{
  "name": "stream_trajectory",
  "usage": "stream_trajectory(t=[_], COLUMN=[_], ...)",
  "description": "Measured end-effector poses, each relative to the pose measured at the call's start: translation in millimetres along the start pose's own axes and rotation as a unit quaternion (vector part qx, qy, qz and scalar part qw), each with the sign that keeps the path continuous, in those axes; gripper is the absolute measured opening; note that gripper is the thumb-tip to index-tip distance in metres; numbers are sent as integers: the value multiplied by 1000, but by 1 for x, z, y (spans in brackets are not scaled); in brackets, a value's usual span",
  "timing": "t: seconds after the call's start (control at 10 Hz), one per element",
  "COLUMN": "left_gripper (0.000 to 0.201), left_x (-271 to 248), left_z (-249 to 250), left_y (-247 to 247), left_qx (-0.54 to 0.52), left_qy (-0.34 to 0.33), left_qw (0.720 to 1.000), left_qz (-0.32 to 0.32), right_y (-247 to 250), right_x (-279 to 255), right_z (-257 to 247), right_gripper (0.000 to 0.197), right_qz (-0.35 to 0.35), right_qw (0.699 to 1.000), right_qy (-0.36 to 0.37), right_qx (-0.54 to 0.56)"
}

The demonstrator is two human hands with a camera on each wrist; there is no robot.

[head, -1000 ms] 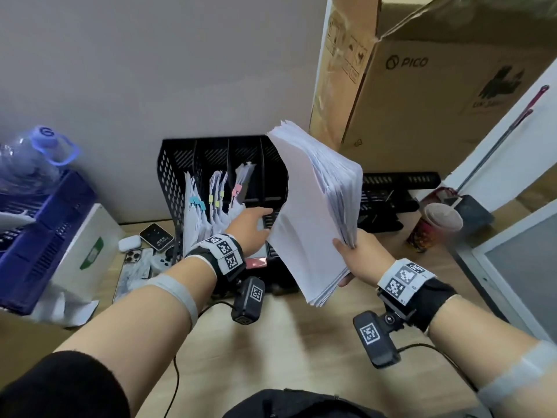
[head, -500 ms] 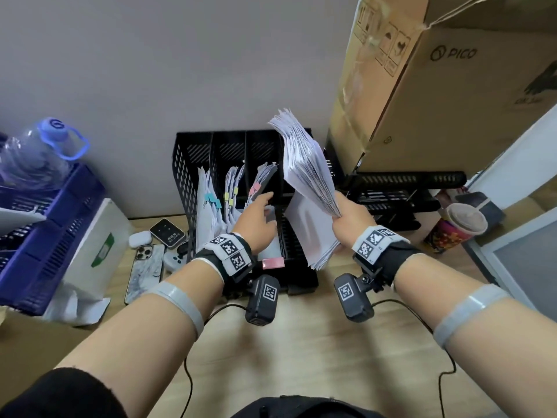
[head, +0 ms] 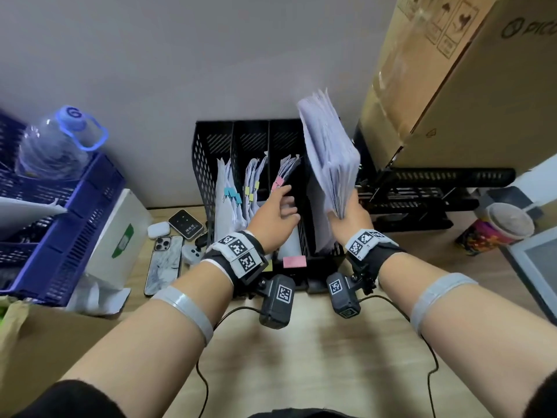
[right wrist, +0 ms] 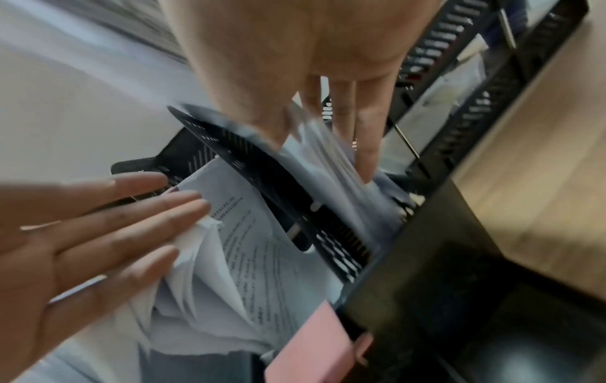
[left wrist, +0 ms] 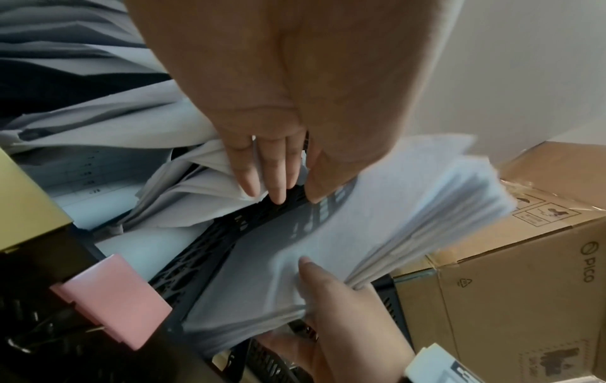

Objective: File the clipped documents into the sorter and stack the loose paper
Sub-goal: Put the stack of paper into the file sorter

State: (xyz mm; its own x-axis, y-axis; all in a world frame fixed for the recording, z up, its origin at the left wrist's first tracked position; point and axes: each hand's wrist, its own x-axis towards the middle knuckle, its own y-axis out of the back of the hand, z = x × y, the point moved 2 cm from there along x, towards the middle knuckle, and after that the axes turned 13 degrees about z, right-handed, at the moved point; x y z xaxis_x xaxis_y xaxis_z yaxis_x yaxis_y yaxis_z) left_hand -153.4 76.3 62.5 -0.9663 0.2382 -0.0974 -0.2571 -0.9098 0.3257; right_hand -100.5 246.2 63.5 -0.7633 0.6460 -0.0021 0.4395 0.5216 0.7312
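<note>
Beside PICO box (head: 482, 95), right hand (head: 351, 217) grips loose paper (head: 330, 158), left hand (head: 275, 215) fingers spread.

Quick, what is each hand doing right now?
Left hand: open, fingers straight, at the sorter, holding nothing.
Right hand: closed around the paper stack.

Looks like an office: black mesh file sorter (head: 208, 164) stuffed with clipped documents (head: 229, 197), stacked letter trays (head: 428, 188), cardboard box (head: 470, 86) on a wooden counter (head: 301, 357).
</note>
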Motion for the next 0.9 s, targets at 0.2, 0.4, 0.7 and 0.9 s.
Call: stream_trajectory(t=[0.2,0.4,0.7,0.9], left_gripper=[60,57,50,35], left_x=[0,-1,-18,-32], left_z=[0,2,18,50], left_y=[1,-2,3,15], left_qx=[-5,-3,36,-6], left_qy=[-3,-3,-18,-25], left_qw=[1000,1000,999,995], left_qz=[-18,-25,16,92], right_y=[-2,-5,43,95], right_x=[-3,-13,-20,-25], right_z=[-3,-1,-6,-19], right_gripper=[46,37,32,33], right_qz=[32,35,8,9], right_qw=[995,979,995,992], right_qy=[-86,-145,-52,38], right_qx=[31,137,86,118])
